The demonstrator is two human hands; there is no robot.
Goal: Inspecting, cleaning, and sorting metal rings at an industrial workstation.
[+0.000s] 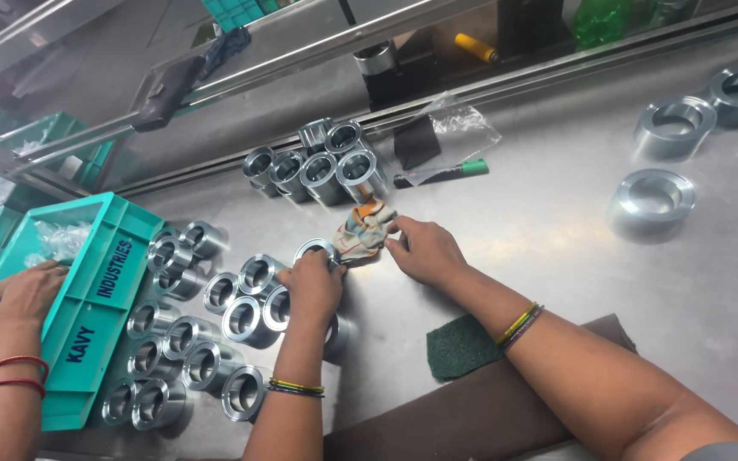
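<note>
Many shiny metal rings (215, 341) wait on my worktop (557, 230) while my left hand (312, 286) grips one ring (313, 249) and my right hand (424, 249) pinches the cloth (365, 230).

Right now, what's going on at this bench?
A person at a steel table holds a short metal sleeve in the left hand and presses a patterned cloth against it with the right hand. More sleeves lie in rows to the left, and another group stands behind. Three larger rings sit at the far right. A green scouring pad lies near the right forearm. Another person's hand rests on a teal crate.
</note>
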